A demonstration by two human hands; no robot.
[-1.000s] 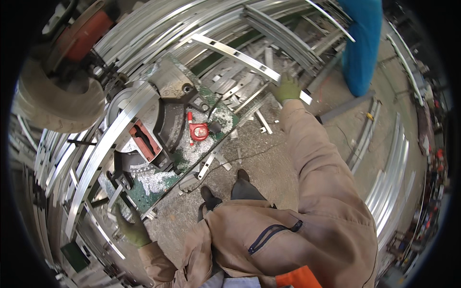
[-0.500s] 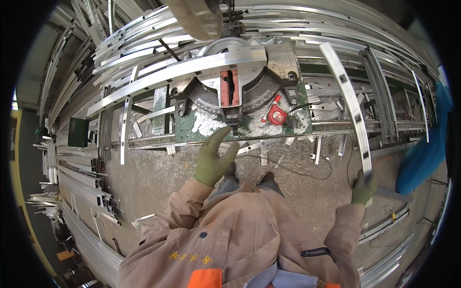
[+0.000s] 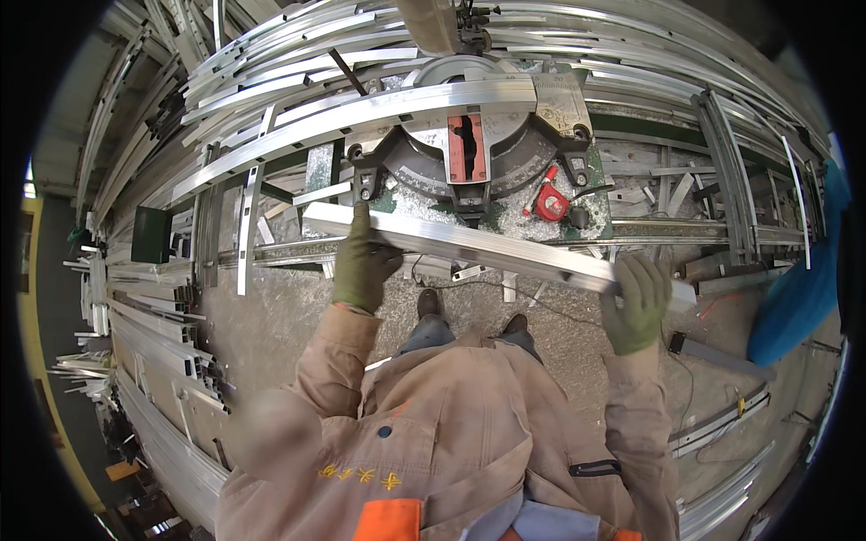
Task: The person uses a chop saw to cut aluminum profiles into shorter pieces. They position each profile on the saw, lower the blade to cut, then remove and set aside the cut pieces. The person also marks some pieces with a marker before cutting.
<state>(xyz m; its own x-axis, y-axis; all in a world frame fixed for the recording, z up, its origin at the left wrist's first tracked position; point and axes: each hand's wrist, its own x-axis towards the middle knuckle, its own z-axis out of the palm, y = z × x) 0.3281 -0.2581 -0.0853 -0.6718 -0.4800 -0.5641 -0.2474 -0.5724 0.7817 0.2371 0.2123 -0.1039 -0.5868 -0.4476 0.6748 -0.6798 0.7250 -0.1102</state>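
A silvery aluminium profile [image 3: 478,242] with slots along it lies crosswise in front of me, short of the saw and tilted down to the right. My left hand [image 3: 363,266], in a green glove, grips it near its left end. My gloved right hand [image 3: 639,302] is closed round it near the right end. Beyond it stands a mitre saw [image 3: 424,167] with a red slotted insert [image 3: 467,155]. Across the saw bed rests a longer aluminium profile [image 3: 361,117]. A red tape measure [image 3: 550,203] sits among metal shavings to the right of the insert.
Long aluminium bars [image 3: 622,54] are stacked behind the saw, and more profiles [image 3: 158,338] are piled at the left. Offcuts [image 3: 681,189] lie around the bench's right side. A blue covering [image 3: 794,293] hangs at the far right. A cable crosses the floor [image 3: 559,361].
The profile was held upright at the right by my right hand alone. Now it has swung down crosswise, and my left hand, previously empty and open, has taken hold of its other end.
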